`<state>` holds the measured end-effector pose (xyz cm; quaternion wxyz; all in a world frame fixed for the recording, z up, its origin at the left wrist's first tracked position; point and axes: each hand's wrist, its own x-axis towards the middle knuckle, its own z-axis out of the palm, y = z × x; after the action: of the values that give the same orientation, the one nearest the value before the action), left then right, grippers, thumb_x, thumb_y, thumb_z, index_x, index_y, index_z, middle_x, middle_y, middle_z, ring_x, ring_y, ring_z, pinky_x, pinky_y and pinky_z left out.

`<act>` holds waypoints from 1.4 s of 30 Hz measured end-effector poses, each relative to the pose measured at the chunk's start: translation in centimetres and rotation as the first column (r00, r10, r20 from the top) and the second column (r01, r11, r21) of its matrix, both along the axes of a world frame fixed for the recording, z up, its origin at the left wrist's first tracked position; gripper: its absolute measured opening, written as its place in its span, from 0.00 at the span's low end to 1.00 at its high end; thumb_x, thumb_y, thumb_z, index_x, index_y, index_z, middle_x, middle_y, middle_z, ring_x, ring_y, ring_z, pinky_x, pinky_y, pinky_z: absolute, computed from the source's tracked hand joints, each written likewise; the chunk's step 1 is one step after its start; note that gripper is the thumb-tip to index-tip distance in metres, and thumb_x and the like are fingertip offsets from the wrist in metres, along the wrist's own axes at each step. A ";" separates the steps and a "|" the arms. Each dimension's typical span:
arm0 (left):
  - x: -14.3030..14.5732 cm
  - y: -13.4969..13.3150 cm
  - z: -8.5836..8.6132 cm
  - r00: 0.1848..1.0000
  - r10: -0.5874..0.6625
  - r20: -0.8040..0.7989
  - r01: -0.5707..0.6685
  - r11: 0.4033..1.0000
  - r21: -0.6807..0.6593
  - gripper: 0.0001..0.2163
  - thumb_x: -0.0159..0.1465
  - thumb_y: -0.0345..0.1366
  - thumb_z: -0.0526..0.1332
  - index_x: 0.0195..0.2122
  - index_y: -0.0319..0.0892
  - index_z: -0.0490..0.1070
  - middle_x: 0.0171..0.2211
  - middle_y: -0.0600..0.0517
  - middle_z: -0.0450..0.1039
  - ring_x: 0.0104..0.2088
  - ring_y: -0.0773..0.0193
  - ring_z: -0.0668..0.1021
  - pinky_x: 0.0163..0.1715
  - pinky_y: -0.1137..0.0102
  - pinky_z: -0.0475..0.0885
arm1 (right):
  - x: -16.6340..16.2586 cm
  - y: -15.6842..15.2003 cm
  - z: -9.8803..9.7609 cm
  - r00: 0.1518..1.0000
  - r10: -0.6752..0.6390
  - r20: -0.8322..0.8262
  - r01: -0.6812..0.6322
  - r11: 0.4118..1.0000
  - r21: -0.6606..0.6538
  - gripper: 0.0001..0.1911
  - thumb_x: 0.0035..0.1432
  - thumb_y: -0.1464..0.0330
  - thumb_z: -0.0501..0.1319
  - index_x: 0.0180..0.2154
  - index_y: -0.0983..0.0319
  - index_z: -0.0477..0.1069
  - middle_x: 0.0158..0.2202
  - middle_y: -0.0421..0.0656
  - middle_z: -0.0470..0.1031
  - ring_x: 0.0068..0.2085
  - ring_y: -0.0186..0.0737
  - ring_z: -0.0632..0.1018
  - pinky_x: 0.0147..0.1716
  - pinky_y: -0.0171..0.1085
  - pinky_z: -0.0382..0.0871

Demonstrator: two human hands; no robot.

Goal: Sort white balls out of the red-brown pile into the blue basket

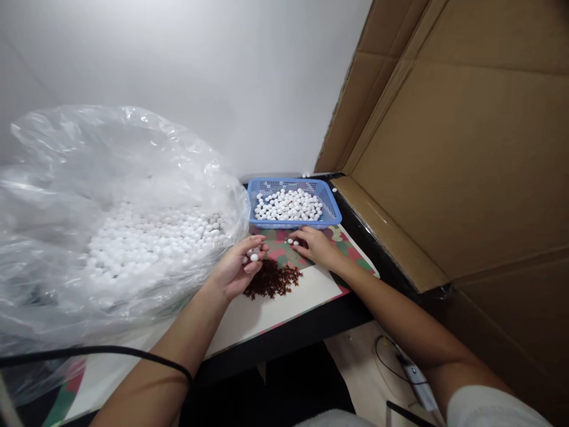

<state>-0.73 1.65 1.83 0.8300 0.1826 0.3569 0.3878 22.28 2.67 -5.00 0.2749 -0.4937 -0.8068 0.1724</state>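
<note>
My left hand point(237, 264) is cupped, its fingers curled round a few small white balls point(253, 257). Over the patterned sheet, my right hand point(313, 244) has its fingertips at a couple more white balls point(292, 242); whether they are gripped or only touched is hard to make out. Between and below the hands lies a pile of small dark red-brown pieces point(273, 280), some star-shaped at the edge. Just beyond my hands stands a blue plastic basket point(331, 209) with many white balls inside, a few showing reddish specks.
A large clear plastic bag point(164, 136) full of white balls fills the left side. Cardboard point(480, 148) walls the right. A black cable point(102, 351) crosses my left forearm. Several stray balls point(334, 190) lie around the basket. Below the table is a white power strip point(420, 385).
</note>
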 end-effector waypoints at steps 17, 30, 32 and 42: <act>-0.5 -0.1 -0.2 0.999 -0.039 -0.014 0.038 0.997 -0.069 0.04 0.60 0.31 0.61 0.31 0.38 0.65 0.22 0.56 0.60 0.15 0.78 0.62 0.07 0.85 0.48 | 3.1 19.1 7.8 0.885 -0.388 0.259 0.400 0.917 0.009 0.09 0.56 0.73 0.62 0.38 0.67 0.78 0.37 0.50 0.80 0.38 0.41 0.76 0.41 0.36 0.66; -1.6 0.3 1.5 0.993 0.082 0.087 -0.091 0.991 0.101 0.06 0.61 0.26 0.56 0.38 0.35 0.69 0.29 0.49 0.66 0.21 0.74 0.68 0.10 0.84 0.56 | -1.8 7.3 9.2 0.999 -0.036 -0.030 0.039 0.992 0.123 0.10 0.62 0.70 0.57 0.39 0.61 0.78 0.35 0.44 0.80 0.36 0.41 0.77 0.39 0.38 0.68; -1.7 0.3 1.4 0.993 0.107 0.046 -0.114 0.977 0.179 0.06 0.62 0.27 0.58 0.40 0.35 0.69 0.30 0.49 0.68 0.23 0.73 0.69 0.11 0.84 0.57 | -3.6 3.8 8.1 0.987 0.160 -0.010 -0.160 0.987 0.000 0.09 0.59 0.74 0.59 0.37 0.60 0.78 0.34 0.42 0.79 0.35 0.39 0.77 0.38 0.37 0.68; -1.4 0.5 0.2 0.981 0.101 -0.163 -0.043 0.944 0.327 0.19 0.55 0.45 0.68 0.41 0.36 0.73 0.20 0.56 0.62 0.15 0.78 0.60 0.11 0.83 0.50 | -6.3 0.8 1.8 0.980 0.197 -0.017 -0.198 0.979 -0.048 0.07 0.56 0.75 0.63 0.37 0.60 0.77 0.36 0.43 0.73 0.36 0.39 0.75 0.38 0.36 0.66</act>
<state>-2.10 2.17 2.05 0.7392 0.3360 0.3676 0.4533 15.97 3.44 -3.22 0.2491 -0.4168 -0.8457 0.2216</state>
